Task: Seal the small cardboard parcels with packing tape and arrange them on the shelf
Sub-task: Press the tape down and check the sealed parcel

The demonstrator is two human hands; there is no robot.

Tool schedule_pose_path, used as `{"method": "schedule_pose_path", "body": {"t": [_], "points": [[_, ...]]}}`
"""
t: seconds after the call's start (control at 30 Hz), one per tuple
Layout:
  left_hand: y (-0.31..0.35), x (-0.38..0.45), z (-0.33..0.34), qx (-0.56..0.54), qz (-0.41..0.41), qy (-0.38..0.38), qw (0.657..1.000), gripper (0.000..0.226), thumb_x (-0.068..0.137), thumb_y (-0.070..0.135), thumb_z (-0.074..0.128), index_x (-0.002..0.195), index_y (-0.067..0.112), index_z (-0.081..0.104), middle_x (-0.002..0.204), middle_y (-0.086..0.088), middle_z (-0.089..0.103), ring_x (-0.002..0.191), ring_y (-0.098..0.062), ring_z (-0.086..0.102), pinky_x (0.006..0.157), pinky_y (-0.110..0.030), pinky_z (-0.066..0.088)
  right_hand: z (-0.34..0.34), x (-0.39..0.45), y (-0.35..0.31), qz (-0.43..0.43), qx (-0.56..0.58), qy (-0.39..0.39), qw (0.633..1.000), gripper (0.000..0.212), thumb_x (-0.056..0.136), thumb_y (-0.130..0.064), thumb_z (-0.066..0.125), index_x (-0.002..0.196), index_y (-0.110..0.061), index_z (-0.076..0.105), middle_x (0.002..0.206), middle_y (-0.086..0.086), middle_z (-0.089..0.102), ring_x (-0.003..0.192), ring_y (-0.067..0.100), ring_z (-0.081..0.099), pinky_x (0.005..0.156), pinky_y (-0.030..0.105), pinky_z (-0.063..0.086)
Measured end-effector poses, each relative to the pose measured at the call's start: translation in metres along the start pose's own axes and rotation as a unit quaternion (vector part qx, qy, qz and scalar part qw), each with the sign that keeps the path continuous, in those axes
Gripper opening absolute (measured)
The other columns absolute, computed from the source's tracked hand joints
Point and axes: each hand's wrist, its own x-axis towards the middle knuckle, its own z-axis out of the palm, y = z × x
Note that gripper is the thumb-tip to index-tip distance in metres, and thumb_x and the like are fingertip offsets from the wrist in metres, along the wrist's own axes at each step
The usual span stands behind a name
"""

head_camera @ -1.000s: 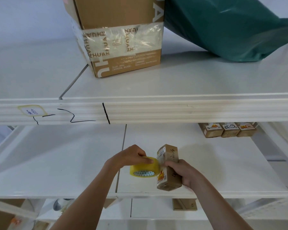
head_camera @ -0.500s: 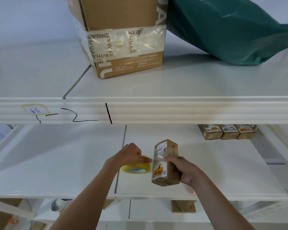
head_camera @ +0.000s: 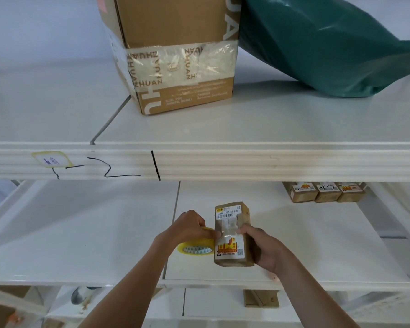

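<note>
Two hands over shelf (head_camera: pixel 317 245), right hand (head_camera: pixel 262 248) gripping parcel (head_camera: pixel 232 235), left hand (head_camera: pixel 187 229) clutching tape roll (head_camera: pixel 195 249), thumb pressing tape on parcel

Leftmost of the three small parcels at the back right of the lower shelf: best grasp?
Probably take the leftmost parcel across its short width, coming from the front. Its left side is free; its right side seems to abut the middle parcel, so first slide it left or forward to free that face. The upper shelf overhangs it, so a top-down approach looks blocked.
</note>
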Motion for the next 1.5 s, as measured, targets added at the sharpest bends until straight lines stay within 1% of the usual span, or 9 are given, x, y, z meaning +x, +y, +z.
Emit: {"method": "schedule_pose_path", "body": {"t": [0.1, 0.17, 0.23, 0.4, 0.67, 0.83, 1.07, 1.3, 1.5], "points": [[-0.005, 0.001, 0.0, -0.005, -0.002, -0.004, 1.0, 0.064, 0.07, 0.072, 0.076, 0.077, 0.008, 0.072, 0.071, 0.001, 0.065, 0.064, -0.009, 0.06, 0.06, -0.022, 0.045, 0.008, 0.002, 0.003, -0.017, 0.024, -0.001, 1.0, 0.034, 0.096, -0.031, 0.065, 0.127, -0.019, 0.062, 0.116, 0.014, 0.075, 0.106, 0.035, 0.072, 0.093, 0.052, 0.057], [-0.01, 0.002, -0.001, -0.016, -0.009, 0.0, 1.0, 0.062, 0.072, 0.07, 0.076, 0.076, 0.008, 0.071, 0.072, 0.001, 0.066, 0.064, -0.01, 0.06, 0.06, -0.023, 0.045, 0.017, 0.01, 0.007, -0.039, 0.005, 0.021, 0.999, 0.053, 0.083, -0.041, 0.078, 0.128, -0.022, 0.059, 0.115, 0.011, 0.076, 0.103, 0.033, 0.074, 0.094, 0.055, 0.057], [-0.015, 0.003, -0.001, -0.015, -0.004, 0.002, 1.0, 0.059, 0.073, 0.067, 0.077, 0.073, 0.008, 0.071, 0.07, 0.001, 0.064, 0.064, -0.011, 0.058, 0.059, -0.023, 0.044, 0.024, 0.017, 0.013, -0.054, -0.028, 0.044, 0.997, 0.066, 0.073, -0.036, 0.088, 0.129, -0.02, 0.056, 0.109, 0.007, 0.077, 0.097, 0.03, 0.076, 0.09, 0.053, 0.059], [-0.021, 0.0, 0.0, 0.006, -0.008, -0.02, 1.0, 0.058, 0.07, 0.068, 0.078, 0.075, 0.011, 0.073, 0.071, 0.001, 0.067, 0.063, -0.008, 0.06, 0.06, -0.022, 0.047, 0.02, 0.021, 0.018, -0.049, -0.073, 0.078, 0.993, 0.056, 0.075, -0.01, 0.087, 0.125, -0.013, 0.061, 0.103, 0.009, 0.078, 0.091, 0.029, 0.077, 0.091, 0.051, 0.059], [-0.032, -0.012, -0.012, -0.095, 0.003, -0.1, 0.99, 0.045, 0.082, 0.052, 0.078, 0.059, 0.019, 0.058, 0.059, 0.007, 0.057, 0.062, -0.007, 0.057, 0.061, -0.021, 0.04, 0.003, 0.014, 0.008, -0.038, -0.085, 0.055, 0.994, 0.042, 0.082, -0.005, 0.079, 0.122, -0.008, 0.066, 0.102, 0.015, 0.078, 0.093, 0.032, 0.076, 0.082, 0.044, 0.061], [-0.033, -0.013, -0.014, -0.095, 0.01, -0.117, 0.989, 0.052, 0.082, 0.058, 0.075, 0.065, 0.016, 0.05, 0.066, 0.001, 0.053, 0.065, -0.01, 0.052, 0.062, -0.024, 0.036, 0.0, 0.014, 0.007, -0.038, -0.088, 0.048, 0.994, 0.04, 0.083, -0.004, 0.078, 0.121, -0.008, 0.067, 0.102, 0.015, 0.078, 0.093, 0.031, 0.076, 0.079, 0.041, 0.062], [-0.025, -0.011, -0.014, -0.076, 0.026, -0.072, 0.994, 0.047, 0.084, 0.055, 0.074, 0.066, 0.015, 0.057, 0.068, 0.0, 0.059, 0.067, -0.012, 0.062, 0.064, -0.024, 0.045, -0.003, 0.014, 0.006, -0.038, -0.082, 0.042, 0.995, 0.04, 0.084, -0.007, 0.078, 0.122, -0.008, 0.067, 0.104, 0.016, 0.077, 0.096, 0.033, 0.075, 0.092, 0.05, 0.058], [-0.022, -0.011, -0.014, 0.003, 0.03, -0.032, 0.999, 0.06, 0.078, 0.063, 0.076, 0.056, 0.02, 0.039, 0.054, 0.009, 0.036, 0.051, -0.008, 0.036, 0.055, -0.021, 0.03, -0.011, 0.009, 0.004, -0.05, -0.068, 0.028, 0.996, 0.039, 0.086, -0.005, 0.075, 0.124, -0.007, 0.066, 0.107, 0.018, 0.076, 0.099, 0.035, 0.074, 0.091, 0.049, 0.059], [-0.022, -0.013, -0.014, 0.025, 0.025, -0.023, 0.999, 0.058, 0.08, 0.063, 0.073, 0.057, 0.019, 0.043, 0.056, 0.008, 0.041, 0.051, -0.006, 0.039, 0.054, -0.017, 0.031, -0.01, 0.008, 0.004, -0.056, -0.053, 0.017, 0.997, 0.042, 0.085, -0.005, 0.075, 0.125, -0.009, 0.065, 0.11, 0.019, 0.075, 0.102, 0.037, 0.073, 0.094, 0.051, 0.057]]}}
